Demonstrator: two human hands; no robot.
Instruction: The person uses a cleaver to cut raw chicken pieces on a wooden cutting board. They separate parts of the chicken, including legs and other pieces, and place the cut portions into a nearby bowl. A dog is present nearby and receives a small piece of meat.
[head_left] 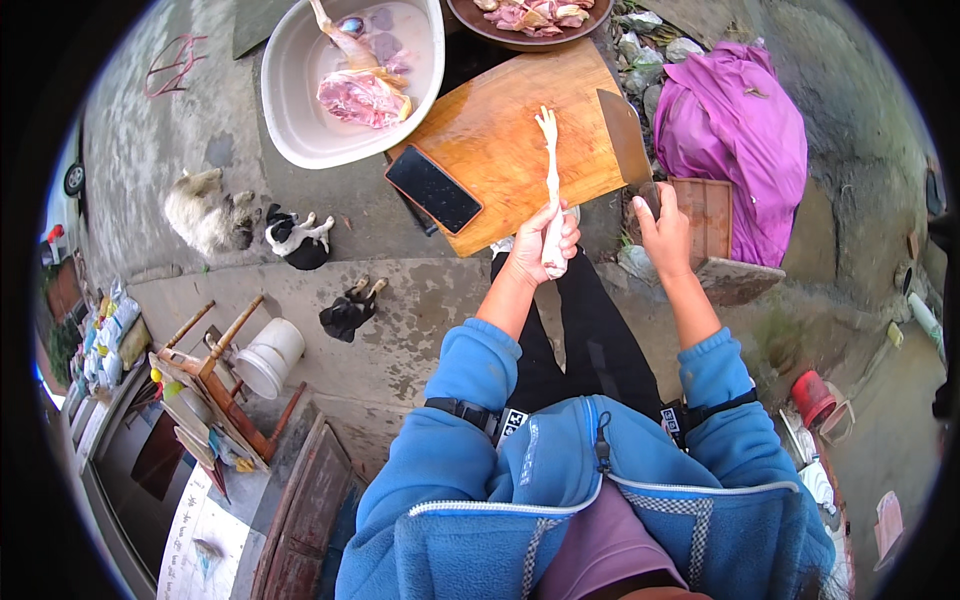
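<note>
My left hand point(535, 245) is closed around the thick end of a pale poultry leg point(552, 170), whose foot points away from me over the wooden cutting board point(480, 130). My right hand point(668, 235) grips the dark handle of a cleaver point(624, 135). The cleaver's broad blade lies over the right edge of the board. At the board's left corner rests a black phone point(435, 188) with an orange rim. Beyond it, a white basin point(290, 120) holds a large raw poultry piece point(362, 98) in cloudy water.
A brown bowl point(535, 42) of cut meat stands at the far edge. Purple cloth point(730, 140) covers something beside a wooden crate point(702, 215) on the right. Two black-and-white puppies point(300, 245) and a pale shaggy dog point(207, 212) lie on the left. A wooden frame point(215, 385) and white bucket point(270, 358) sit nearer.
</note>
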